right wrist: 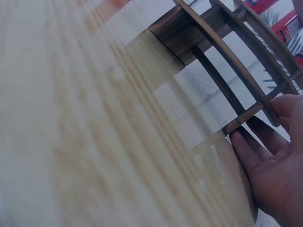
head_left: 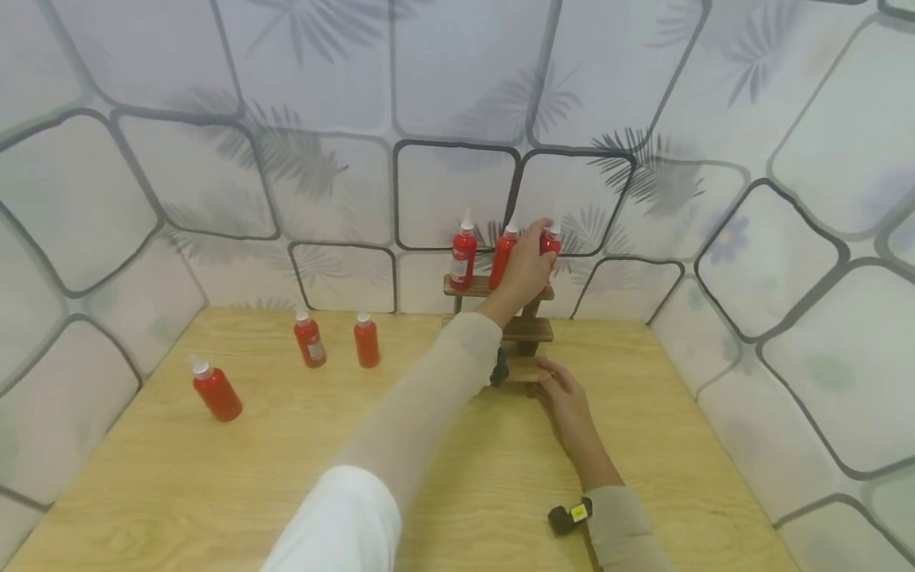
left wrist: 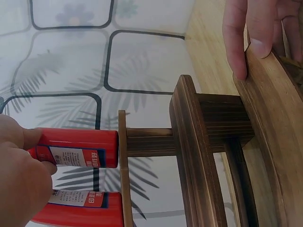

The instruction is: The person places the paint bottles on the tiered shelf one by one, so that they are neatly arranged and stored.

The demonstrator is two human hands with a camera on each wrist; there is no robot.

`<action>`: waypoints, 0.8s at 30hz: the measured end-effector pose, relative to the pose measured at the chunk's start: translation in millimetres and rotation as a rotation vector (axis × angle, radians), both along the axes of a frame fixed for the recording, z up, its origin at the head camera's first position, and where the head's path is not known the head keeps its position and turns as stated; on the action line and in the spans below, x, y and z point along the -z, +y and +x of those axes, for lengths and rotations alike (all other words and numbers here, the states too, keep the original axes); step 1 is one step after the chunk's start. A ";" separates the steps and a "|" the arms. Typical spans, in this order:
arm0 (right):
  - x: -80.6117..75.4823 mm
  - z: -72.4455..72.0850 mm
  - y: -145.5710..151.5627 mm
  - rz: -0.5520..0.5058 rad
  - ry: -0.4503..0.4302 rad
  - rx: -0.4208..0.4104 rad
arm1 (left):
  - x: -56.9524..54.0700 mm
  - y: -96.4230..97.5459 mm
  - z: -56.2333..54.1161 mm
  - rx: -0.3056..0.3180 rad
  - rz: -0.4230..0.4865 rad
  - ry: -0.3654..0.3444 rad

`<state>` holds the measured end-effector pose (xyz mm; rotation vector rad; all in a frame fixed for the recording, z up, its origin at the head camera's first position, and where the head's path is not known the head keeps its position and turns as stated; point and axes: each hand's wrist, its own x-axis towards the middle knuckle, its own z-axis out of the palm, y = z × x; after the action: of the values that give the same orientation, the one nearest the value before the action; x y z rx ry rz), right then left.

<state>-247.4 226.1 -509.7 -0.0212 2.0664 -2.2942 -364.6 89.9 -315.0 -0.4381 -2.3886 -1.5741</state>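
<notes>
A three-tiered wooden stand [head_left: 529, 329] is placed near the back wall. My left hand [head_left: 526, 266] reaches to the right end of its top tier and grips a red bottle [head_left: 551, 243] with a white nozzle cap. In the left wrist view the base of that red bottle [left wrist: 85, 147] is right at the top board. Two more red bottles stand on this tier, one at the left end [head_left: 462, 258] and a middle bottle [head_left: 503, 258]. My right hand [head_left: 568, 405] holds the right end of the lowest tier, thumb on the board and fingers below in the right wrist view.
On the wooden table [head_left: 286, 492], to the left, stand three more red bottles: a near bottle [head_left: 218, 392], a farther bottle [head_left: 310, 342] and one closest to the stand [head_left: 367, 342]. Patterned walls [head_left: 343, 191] enclose the table at the back and sides.
</notes>
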 end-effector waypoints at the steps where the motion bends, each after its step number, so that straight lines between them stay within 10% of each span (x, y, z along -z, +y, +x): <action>1: -0.2 0.4 -0.2 0.002 0.003 -0.001 | -0.3 0.6 0.7 -0.005 -0.002 -0.004; 13: 1.9 -0.3 1.2 0.012 0.007 -0.021 | -14.8 -1.2 10.0 -0.031 0.043 0.044; 24: 0.9 -0.6 0.8 0.008 -0.004 -0.019 | -25.7 -20.3 25.1 0.093 0.123 0.113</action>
<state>-248.0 226.9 -510.6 -0.0365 2.0638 -2.2736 -339.5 69.6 -289.3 -0.6035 -2.2033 -1.6765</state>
